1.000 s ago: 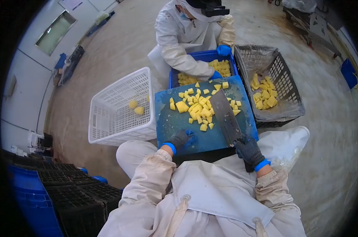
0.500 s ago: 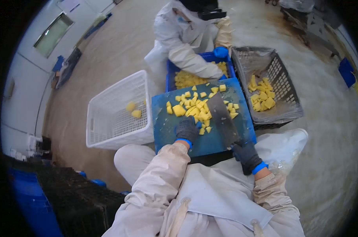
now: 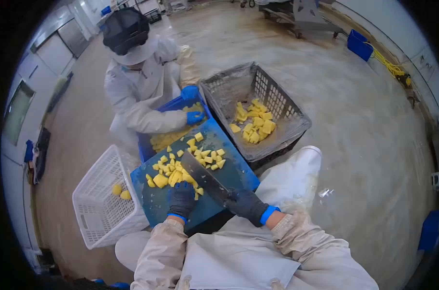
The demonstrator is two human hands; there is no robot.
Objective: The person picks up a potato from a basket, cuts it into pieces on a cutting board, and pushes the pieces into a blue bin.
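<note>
My right hand [image 3: 248, 206], in a dark glove with a blue cuff, grips the handle of a wide-bladed cleaver [image 3: 203, 177]. The blade slants across a blue-green cutting board [image 3: 236, 180], its far end among yellow fruit pieces [image 3: 173, 170]. My left hand [image 3: 182, 199], gloved the same way, has its fingers curled against the near side of the pile, left of the blade; its fingertips are partly hidden. Some pieces lie right of the blade.
A white basket [image 3: 84, 215] with a few yellow pieces stands left. A plastic-lined dark crate [image 3: 297, 126] holding yellow chunks stands right. Beyond the board, a person in white [image 3: 139, 92] reaches with blue gloves into a blue crate [image 3: 144, 145] of yellow pieces.
The view has turned right, so the scene sits further left and tilted. The cleaver blade has come closer to the main pile and my left hand. The co-worker's hands have shifted at the blue crate.
</note>
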